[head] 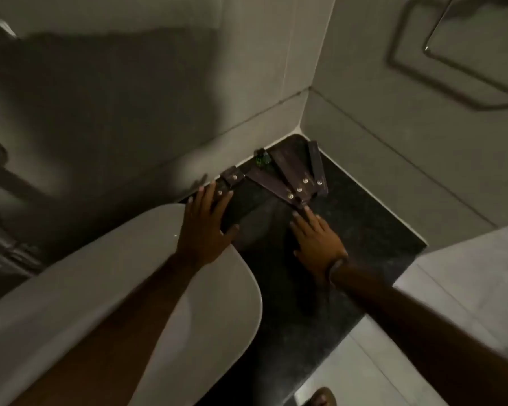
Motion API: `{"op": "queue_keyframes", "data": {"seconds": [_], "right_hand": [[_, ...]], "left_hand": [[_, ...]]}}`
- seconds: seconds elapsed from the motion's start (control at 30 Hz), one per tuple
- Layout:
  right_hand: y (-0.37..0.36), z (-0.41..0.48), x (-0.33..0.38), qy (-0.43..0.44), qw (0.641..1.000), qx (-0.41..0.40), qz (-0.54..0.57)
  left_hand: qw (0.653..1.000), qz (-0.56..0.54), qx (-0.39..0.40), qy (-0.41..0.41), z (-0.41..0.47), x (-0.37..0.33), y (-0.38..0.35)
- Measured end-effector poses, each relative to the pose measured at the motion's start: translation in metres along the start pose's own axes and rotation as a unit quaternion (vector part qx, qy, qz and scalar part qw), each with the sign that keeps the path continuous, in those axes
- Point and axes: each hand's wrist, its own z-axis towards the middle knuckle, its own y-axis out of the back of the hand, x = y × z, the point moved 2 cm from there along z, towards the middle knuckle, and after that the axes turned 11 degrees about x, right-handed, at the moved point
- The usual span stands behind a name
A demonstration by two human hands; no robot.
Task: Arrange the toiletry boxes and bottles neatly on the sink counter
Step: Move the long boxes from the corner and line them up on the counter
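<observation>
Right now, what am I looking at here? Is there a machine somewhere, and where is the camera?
No machine: a person works with two bare hands, and the one camera sits on their head, looking down. The left hand lies flat on a dark flat box beside the pale sink basin. The right hand rests on the dark stone counter, fingertips touching the near ends of a fan of slim brown boxes. A small green bottle stands behind them, near the wall. Neither hand lifts anything.

Dark brown toiletry boxes fanned in counter corner
</observation>
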Motion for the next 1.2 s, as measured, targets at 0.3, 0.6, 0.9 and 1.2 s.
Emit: {"op": "queue_keyframes", "data": {"seconds": [0.3,0.6,0.9,1.2], "right_hand": [[-0.002,0.108,0.010,-0.077,0.992,-0.036,-0.090],[-0.089,-0.048,0.040,-0.079,0.955,-0.096,0.267],[-0.148,-0.118,0.058,-0.050,0.927,-0.174,0.330],[-0.157,-0.111,0.049,-0.003,0.924,-0.205,0.323]], "left_hand": [[0.999,-0.007,-0.029,-0.027,0.005,0.009,-0.011],[0.999,-0.031,-0.031,-0.008,0.001,0.005,-0.008],[0.999,-0.019,-0.042,-0.013,0.005,0.007,-0.016],[0.999,-0.014,-0.047,-0.019,0.007,0.008,-0.017]]}}
